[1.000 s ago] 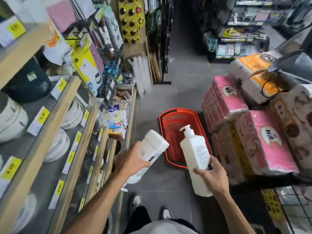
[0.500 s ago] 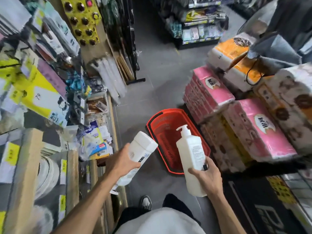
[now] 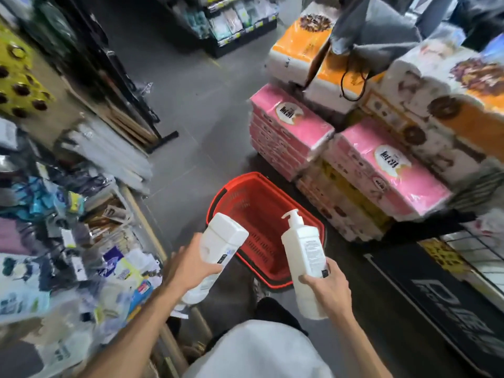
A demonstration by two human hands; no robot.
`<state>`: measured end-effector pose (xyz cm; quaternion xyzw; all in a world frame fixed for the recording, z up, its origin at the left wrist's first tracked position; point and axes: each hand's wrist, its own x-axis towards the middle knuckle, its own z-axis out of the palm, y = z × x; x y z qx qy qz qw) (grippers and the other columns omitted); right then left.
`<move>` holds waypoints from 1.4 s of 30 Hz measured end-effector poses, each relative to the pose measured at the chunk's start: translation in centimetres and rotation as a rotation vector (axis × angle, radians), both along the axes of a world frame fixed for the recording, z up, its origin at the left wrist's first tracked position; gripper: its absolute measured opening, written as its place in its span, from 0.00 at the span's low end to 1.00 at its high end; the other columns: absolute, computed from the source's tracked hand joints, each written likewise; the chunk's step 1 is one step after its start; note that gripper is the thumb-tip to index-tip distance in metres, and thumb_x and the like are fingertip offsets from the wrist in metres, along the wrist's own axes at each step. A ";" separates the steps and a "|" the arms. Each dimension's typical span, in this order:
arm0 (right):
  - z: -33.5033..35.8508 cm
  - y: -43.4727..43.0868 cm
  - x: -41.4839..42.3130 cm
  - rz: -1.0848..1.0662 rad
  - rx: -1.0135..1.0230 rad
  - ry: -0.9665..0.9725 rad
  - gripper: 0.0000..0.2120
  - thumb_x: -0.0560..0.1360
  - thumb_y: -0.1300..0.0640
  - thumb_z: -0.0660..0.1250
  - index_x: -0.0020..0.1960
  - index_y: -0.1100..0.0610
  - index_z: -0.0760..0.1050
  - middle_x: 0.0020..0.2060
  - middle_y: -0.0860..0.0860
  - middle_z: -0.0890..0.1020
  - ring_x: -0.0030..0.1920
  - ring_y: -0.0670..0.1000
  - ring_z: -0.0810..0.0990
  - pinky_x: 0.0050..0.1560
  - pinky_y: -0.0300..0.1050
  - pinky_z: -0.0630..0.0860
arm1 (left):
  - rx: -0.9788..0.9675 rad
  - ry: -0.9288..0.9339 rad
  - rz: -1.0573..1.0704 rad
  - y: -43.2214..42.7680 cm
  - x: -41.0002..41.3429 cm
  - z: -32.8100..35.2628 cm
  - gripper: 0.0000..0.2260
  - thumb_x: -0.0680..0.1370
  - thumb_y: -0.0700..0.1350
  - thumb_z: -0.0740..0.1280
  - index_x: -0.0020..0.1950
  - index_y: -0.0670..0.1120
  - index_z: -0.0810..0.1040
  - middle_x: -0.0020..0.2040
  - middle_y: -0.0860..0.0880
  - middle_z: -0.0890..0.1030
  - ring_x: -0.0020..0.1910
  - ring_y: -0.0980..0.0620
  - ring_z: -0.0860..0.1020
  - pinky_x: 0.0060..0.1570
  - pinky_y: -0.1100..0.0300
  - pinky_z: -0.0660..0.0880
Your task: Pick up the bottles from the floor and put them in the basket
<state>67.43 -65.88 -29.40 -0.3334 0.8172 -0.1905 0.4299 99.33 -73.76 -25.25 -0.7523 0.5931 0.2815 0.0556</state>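
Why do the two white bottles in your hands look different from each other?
The pump bottle has a thin pump spout on top; the flat-capped bottle has a wide flat cap. The right hand holds the pump bottle nearly upright, while the left hand holds the flat-capped bottle leaning over. Both are white with small labels, and neither is in the red basket yet.
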 end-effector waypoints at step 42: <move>-41.2 -21.5 2.1 -0.349 0.602 -0.191 0.28 0.62 0.40 0.76 0.56 0.51 0.74 0.48 0.50 0.82 0.47 0.56 0.81 0.51 0.52 0.79 | 0.367 -0.264 -0.997 -33.1 -12.3 -43.5 0.35 0.64 0.58 0.79 0.64 0.53 0.64 0.58 0.49 0.77 0.56 0.41 0.80 0.46 0.51 0.73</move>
